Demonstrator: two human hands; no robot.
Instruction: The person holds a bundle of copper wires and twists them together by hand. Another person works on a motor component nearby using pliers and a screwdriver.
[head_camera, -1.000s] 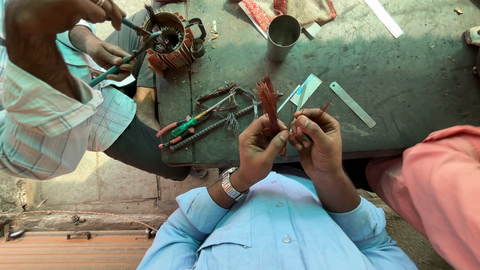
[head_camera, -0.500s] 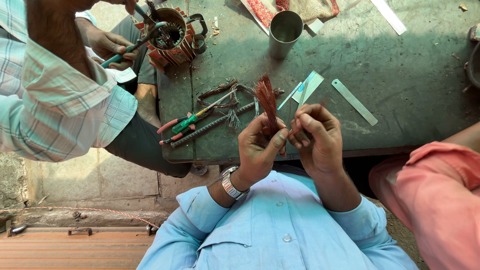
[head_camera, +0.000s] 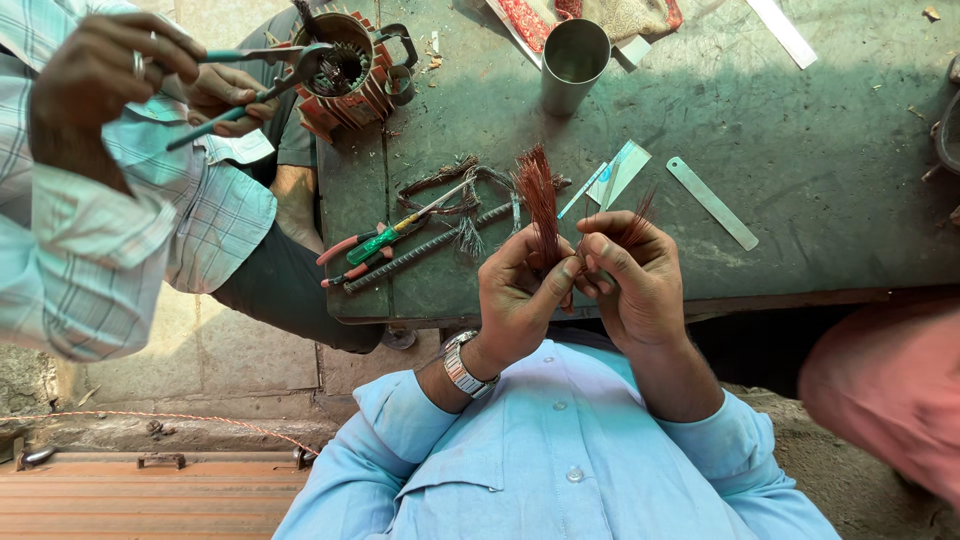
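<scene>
Both hands closed | L hand (head_camera: 520, 295): copper wire bundle (head_camera: 538, 195) | R hand (head_camera: 630, 280): wire strands (head_camera: 636, 222)

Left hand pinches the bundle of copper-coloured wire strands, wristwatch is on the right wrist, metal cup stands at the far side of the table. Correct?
Not quite. In the head view the wristwatch is on the left wrist, not the right. The rest holds: the left hand pinches the bundle of copper-coloured wire strands, and the metal cup stands at the far side of the table.

Upright bundle of reddish copper wire strands (head_camera: 538, 200), fanned at top, lower ends pinched between both hands' fingers.
</scene>
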